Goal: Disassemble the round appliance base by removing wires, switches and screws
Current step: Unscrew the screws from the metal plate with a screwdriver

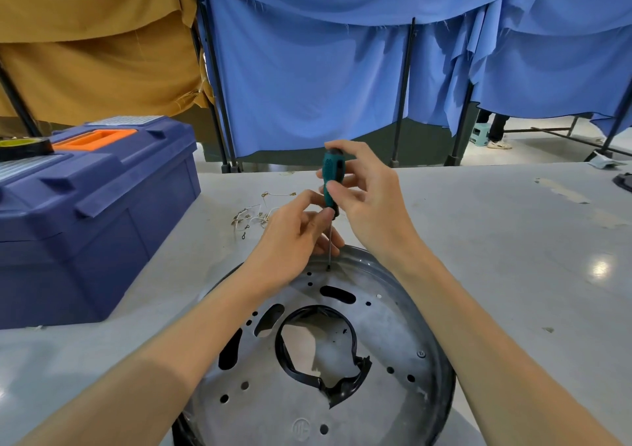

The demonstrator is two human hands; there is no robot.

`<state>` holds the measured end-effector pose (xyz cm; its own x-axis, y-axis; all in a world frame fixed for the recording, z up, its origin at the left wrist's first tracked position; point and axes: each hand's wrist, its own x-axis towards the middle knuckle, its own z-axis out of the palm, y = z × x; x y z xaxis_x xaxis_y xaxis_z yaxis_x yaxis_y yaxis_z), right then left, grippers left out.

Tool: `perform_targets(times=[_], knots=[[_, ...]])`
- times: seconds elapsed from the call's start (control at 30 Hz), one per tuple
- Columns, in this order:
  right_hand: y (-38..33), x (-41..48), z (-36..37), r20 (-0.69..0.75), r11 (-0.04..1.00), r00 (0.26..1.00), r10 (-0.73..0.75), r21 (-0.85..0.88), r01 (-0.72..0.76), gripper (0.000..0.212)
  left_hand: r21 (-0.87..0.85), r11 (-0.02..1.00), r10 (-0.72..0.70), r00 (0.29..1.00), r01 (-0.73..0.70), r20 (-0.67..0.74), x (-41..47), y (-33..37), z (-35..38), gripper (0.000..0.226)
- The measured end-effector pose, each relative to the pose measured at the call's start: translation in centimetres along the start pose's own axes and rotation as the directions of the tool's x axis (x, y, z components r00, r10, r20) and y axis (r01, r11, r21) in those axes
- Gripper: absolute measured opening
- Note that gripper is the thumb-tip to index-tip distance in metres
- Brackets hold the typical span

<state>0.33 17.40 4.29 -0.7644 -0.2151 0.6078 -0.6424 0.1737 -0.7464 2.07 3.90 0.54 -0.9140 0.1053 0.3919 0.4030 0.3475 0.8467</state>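
Observation:
The round metal appliance base (386,336) lies flat on the grey table, with many holes and a black-rimmed central opening. A teal and black screwdriver (332,185) stands upright with its tip in a screw (328,268) at the base's far edge. My right hand (366,199) grips the handle near its top. My left hand (294,237) pinches the lower end of the handle where the thin shaft begins. Removed wires with small terminals (260,214) lie in a loose pile on the table just beyond the base.
A blue toolbox (95,219) with an orange handle stands on the table at the left, a roll of black tape (24,148) on its lid. Blue and ochre cloth screens on black frames hang behind the table. A dark object (624,182) sits at the far right edge.

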Motion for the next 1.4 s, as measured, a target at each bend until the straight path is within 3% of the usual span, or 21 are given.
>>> perform_targets(times=[0.13, 0.23, 0.37, 0.5, 0.6, 0.77, 0.9, 1.1, 1.23, 1.4], knots=[[0.0, -0.04, 0.07, -0.038, 0.998, 0.999, -0.021, -0.065, 0.019, 0.045, 0.027, 0.999, 0.03, 0.999, -0.029, -0.026, -0.1, 0.04, 0.11, 0.024], [-0.02, 0.09, -0.2, -0.055, 1.0, 0.998, 0.009, -0.007, -0.009, 0.053, -0.003, 1.0, 0.023, 1.0, -0.023, 0.017, -0.05, 0.04, 0.12, 0.02], [-0.11, -0.02, 0.05, -0.008, 1.0, 1.0, -0.01, 0.002, 0.01, 0.041, -0.058, 0.998, -0.019, 0.999, 0.02, 0.031, -0.03, 0.16, 0.02, 0.02], [0.05, 0.0, 0.03, -0.037, 0.997, 0.999, -0.024, -0.071, 0.021, 0.046, -0.047, 0.998, -0.043, 0.999, 0.044, 0.023, 0.03, 0.29, 0.07, 0.023], [-0.01, 0.06, -0.2, -0.046, 1.0, 0.999, 0.004, -0.01, -0.004, 0.052, -0.097, 0.994, -0.043, 0.996, 0.05, 0.072, -0.07, 0.31, 0.18, 0.018], [-0.14, -0.12, 0.07, 0.015, 1.0, 1.0, -0.011, 0.001, 0.011, 0.044, -0.063, 0.997, -0.039, 0.998, 0.043, 0.056, -0.04, 0.14, 0.2, 0.021], [-0.12, -0.08, 0.04, -0.031, 0.999, 0.999, -0.025, -0.033, 0.024, 0.045, -0.066, 0.997, -0.028, 0.997, 0.033, 0.072, -0.04, 0.31, 0.16, 0.031], [-0.08, -0.08, -0.02, 0.005, 1.0, 1.0, -0.001, 0.018, 0.001, 0.044, -0.117, 0.992, -0.039, 0.998, 0.045, 0.058, -0.15, 0.33, 0.06, 0.017], [-0.05, -0.07, 0.06, -0.033, 0.998, 0.999, -0.026, -0.058, 0.024, 0.05, -0.087, 0.996, -0.021, 0.999, 0.023, 0.032, -0.1, 0.48, 0.12, 0.024], [-0.04, 0.02, -0.23, -0.033, 0.999, 0.999, 0.007, 0.043, -0.005, 0.048, -0.121, 0.992, -0.026, 0.999, 0.031, 0.044, -0.11, 0.33, 0.04, 0.016]])
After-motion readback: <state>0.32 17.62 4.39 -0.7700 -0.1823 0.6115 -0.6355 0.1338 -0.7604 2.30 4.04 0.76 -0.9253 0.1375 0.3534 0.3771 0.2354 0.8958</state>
